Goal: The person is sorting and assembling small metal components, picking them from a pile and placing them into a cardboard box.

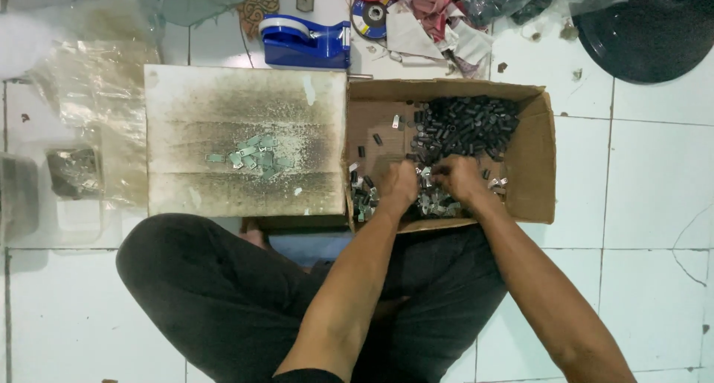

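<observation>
- Two hands dig in the cardboard box (532, 160), middle right of the frame.
- The left hand (399, 187) and right hand (459, 178) are curled among small shiny metal pieces (439, 203); what each grip pinches, I cannot tell.
- Black pieces (465, 124) sit higher up.
- A dirty board (245, 100) lies left.
</observation>
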